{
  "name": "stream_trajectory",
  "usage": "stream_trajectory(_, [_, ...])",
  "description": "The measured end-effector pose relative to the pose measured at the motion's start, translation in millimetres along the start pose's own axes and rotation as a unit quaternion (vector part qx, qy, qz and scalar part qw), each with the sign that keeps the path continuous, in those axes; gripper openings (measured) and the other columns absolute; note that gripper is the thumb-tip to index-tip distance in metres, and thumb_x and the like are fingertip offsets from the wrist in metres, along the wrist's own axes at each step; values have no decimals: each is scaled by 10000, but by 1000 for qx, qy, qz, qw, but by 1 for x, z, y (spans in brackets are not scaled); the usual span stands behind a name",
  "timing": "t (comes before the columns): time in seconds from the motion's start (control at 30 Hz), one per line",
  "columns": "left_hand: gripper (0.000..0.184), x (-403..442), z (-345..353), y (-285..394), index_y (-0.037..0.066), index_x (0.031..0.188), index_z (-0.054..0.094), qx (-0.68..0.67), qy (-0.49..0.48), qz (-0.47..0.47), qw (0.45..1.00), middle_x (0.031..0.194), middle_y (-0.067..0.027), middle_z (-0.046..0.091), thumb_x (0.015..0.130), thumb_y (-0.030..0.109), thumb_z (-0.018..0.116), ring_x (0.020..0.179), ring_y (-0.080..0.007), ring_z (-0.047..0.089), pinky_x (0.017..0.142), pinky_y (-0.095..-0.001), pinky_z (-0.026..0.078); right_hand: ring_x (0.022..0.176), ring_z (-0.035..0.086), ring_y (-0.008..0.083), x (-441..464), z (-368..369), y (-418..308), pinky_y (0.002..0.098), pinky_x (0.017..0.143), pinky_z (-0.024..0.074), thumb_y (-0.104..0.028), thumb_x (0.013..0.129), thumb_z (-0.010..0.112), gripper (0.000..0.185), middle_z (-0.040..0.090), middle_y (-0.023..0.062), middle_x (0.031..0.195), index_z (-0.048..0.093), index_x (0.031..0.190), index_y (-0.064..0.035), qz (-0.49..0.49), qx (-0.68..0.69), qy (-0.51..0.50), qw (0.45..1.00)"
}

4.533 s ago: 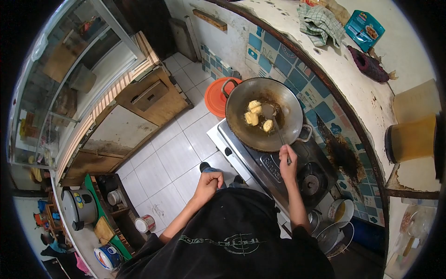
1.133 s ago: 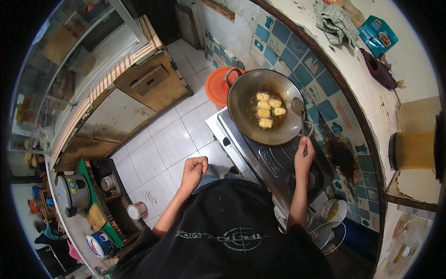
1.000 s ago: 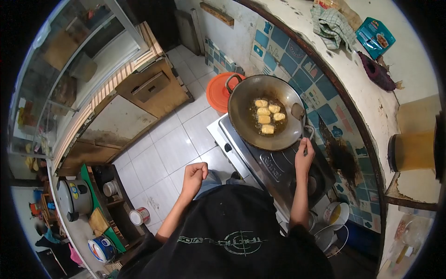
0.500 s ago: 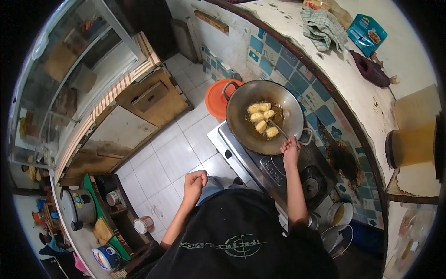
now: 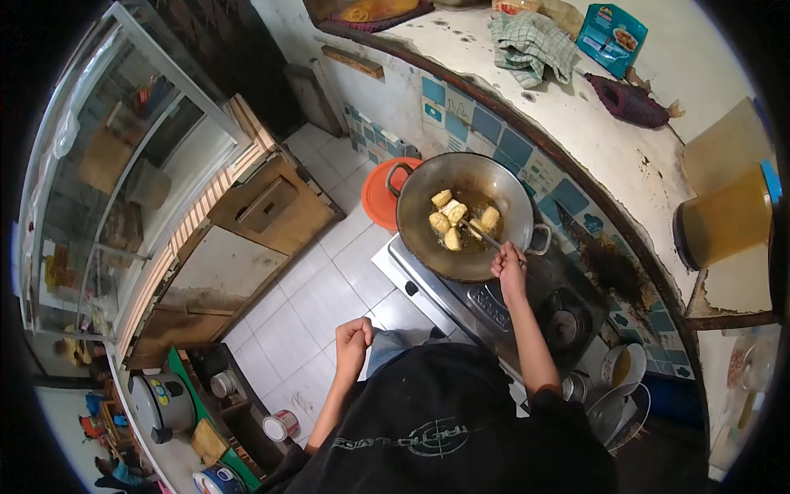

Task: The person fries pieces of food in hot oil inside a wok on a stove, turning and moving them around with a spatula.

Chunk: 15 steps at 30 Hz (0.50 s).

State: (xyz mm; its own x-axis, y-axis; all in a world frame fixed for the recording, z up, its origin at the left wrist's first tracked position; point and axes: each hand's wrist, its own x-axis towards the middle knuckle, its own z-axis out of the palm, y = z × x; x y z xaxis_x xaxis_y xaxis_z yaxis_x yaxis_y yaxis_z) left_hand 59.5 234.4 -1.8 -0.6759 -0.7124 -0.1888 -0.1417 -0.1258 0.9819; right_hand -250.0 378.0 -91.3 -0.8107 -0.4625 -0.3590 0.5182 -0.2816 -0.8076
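Observation:
My right hand is closed around the handle of a long-handled metal cooking utensil. The utensil's far end dips into the wok, and its head is not clear among the food. Several golden fried pieces lie in bubbling oil at the wok's bottom. The wok rests on a gas stove, its near handle just right of my hand. My left hand is curled into a fist in front of my body, over the floor, with nothing seen in it.
An orange lid is behind the wok's left side. On the ledge are a checked cloth, a teal packet and a container of yellow liquid. Bowls stand right of my body. A glass cabinet and a rice cooker are at left.
The fried pieces have shifted and turned in the oil, with the utensil now among them at the right. My right hand keeps its grip; my left stays closed. The camera view has shifted slightly.

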Motion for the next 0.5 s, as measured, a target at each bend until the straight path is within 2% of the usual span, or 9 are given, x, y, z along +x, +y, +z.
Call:
stream_trajectory(0.3, [198,3,3,-1,35,543,426,7,-18,-1,1000,538,23,386,697,-50,336,539,-56,330,494,-243,225,552,326,54,-37,-9,-6,234,493,267,-331,1003,445,389,366,-29,622,437,713,-72,-92,-154,-60,982])
stream_trajectory(0.5, [199,5,5,-1,36,542,428,8,-28,1,1000,541,24,390,695,-53,337,537,-56,334,492,-241,230,587,381,77,-62,-7,-5,247,542,311,-325,1003,440,404,393,-23,625,468,738,-22,-152,-291,-50,943])
